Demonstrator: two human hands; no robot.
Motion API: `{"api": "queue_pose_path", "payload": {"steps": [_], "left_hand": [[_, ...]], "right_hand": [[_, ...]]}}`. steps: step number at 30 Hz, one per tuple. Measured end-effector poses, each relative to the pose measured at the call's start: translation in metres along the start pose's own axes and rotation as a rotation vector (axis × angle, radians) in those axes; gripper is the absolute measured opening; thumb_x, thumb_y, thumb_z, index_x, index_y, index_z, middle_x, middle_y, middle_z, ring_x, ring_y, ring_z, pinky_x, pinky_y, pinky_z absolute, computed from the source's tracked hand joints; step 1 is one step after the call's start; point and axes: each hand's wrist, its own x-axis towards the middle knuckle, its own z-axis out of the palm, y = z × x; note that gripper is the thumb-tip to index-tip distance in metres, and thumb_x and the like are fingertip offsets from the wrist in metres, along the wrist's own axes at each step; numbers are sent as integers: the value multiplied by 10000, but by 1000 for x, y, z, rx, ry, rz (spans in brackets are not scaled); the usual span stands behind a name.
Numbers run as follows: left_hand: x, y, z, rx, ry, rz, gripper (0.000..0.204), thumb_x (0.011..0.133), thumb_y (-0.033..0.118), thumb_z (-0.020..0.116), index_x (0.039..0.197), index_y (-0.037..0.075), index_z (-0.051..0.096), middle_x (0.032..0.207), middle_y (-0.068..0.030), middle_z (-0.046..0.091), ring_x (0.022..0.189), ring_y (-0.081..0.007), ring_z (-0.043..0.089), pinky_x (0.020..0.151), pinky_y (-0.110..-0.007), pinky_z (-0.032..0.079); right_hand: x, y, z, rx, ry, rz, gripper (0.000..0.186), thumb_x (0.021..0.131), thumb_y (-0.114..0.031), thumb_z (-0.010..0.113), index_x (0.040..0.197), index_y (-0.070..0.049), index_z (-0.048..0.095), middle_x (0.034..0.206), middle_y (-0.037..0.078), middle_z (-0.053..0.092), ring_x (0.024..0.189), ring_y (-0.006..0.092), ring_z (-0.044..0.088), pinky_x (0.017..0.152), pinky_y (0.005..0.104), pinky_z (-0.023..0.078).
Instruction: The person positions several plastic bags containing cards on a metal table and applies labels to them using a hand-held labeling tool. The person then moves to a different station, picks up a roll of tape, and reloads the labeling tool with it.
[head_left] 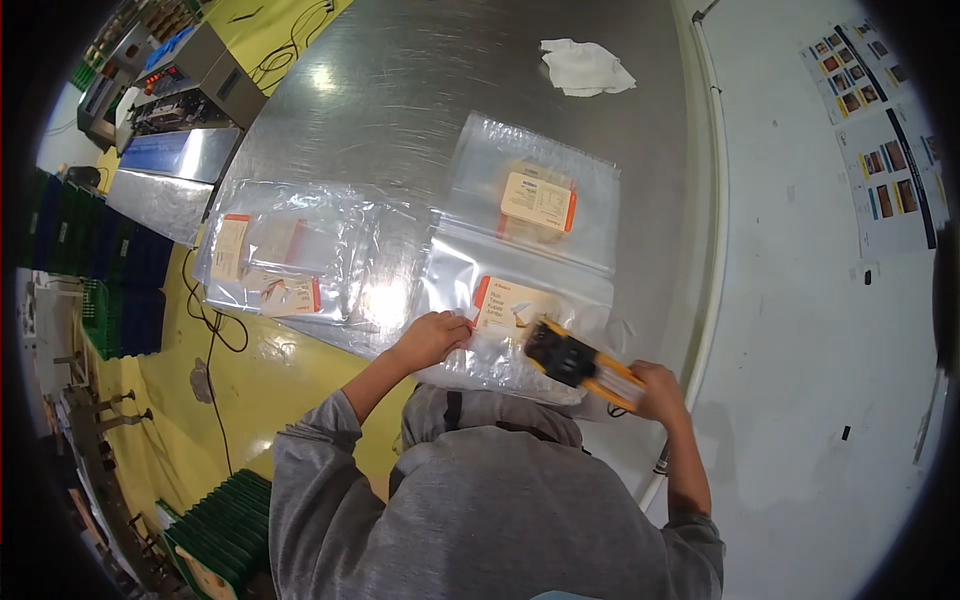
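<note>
1. Standing at the far left, dark blue and green crates [125, 245] are rising in stacks beside the yellow floor [260, 400]
2. Sitting at the upper left, a boxy metal machine [220, 85] is showing red lights on its front, and a black cable [212, 370] is trailing over the floor farther down
3. At the lower left, nested green crates [228, 515] are leaning in a row
4. On the left part of the steel table [370, 110], clear bags [345, 235] with cream and orange labels are lying flat and overlapping
5. Right of them, the left hand [440, 338] is resting with its fingers drawn close together, its fingertips touching the left edge of a cream and orange label [500, 305]; whether they are pinching anything I cannot tell
6. That label is showing on the front clear bag [450, 270], which is lying on the table nearest the person, and the back clear bag [480, 160] is lying just beyond it
7. A yellow and black handheld tool [570, 358] is blurring slightly, its head overlapping the label's right end; whether they are touching I cannot tell
8. Beyond the bags, a crumpled white cloth [587, 67] is lying near the table's far end
9. The right hand [660, 393] is closing firmly around the tool's handle
10. At the far right, printed sheets [890, 190] are hanging on the white wall [780, 330]
</note>
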Motion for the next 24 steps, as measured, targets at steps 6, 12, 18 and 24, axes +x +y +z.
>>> {"api": "queue_pose_path", "payload": {"steps": [6,12,18,24], "left_hand": [[5,19,-12,-123,149,-352,214,807,270,621,824,68,552,850,-88,546,758,-273,563,630,-375,461],[19,40,-5,34,368,-617,324,774,326,655,849,26,559,848,-148,532,788,-311,543,682,-398,446],[26,42,18,-52,453,-645,218,768,232,652,807,37,564,843,-120,526,789,-304,531,688,-405,431],[42,70,19,-58,470,-341,129,742,169,666,764,64,593,867,-98,511,818,-292,498,714,-394,402]], "right_hand": [[-25,-22,-41,244,306,-23,264,602,-120,707,834,-55,598,738,73,579,631,237,584,611,296,471],[-26,-27,-17,412,396,125,298,641,-97,690,921,-39,606,798,66,617,690,156,611,650,266,480],[-17,-27,16,559,362,73,349,656,-119,717,971,-18,608,846,79,637,730,142,619,677,264,483],[-14,-34,35,758,425,39,437,680,-116,724,1071,11,575,895,75,643,780,115,610,713,257,484]]}}
